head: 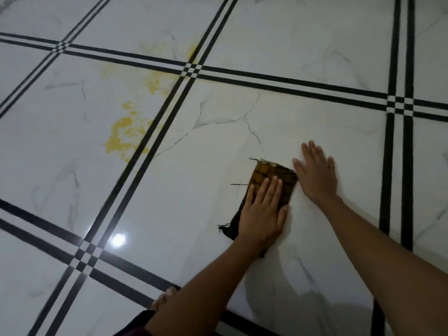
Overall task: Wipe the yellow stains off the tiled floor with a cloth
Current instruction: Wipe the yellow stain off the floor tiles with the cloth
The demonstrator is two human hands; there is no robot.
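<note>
A folded brown checked cloth [276, 177] with frayed dark edges lies on a white marble-look tile [315, 117]. My left hand [263, 212] presses flat on it, fingers extended, covering its near half. My right hand [316, 170] rests palm down on the bare tile just right of the cloth, fingers spread, holding nothing. Yellow stains sit on the neighbouring tile to the left: a large patch [123, 134], a paler smear [155, 81] further back, and a small streak [192, 50] by the tile joint. The cloth is well apart from all of them.
Black double-line borders [167, 110] divide the glossy floor into big squares. A light glare [118, 239] shines on the near-left tile. Toes of a bare foot [166, 297] and dark clothing [140, 321] show at the bottom edge.
</note>
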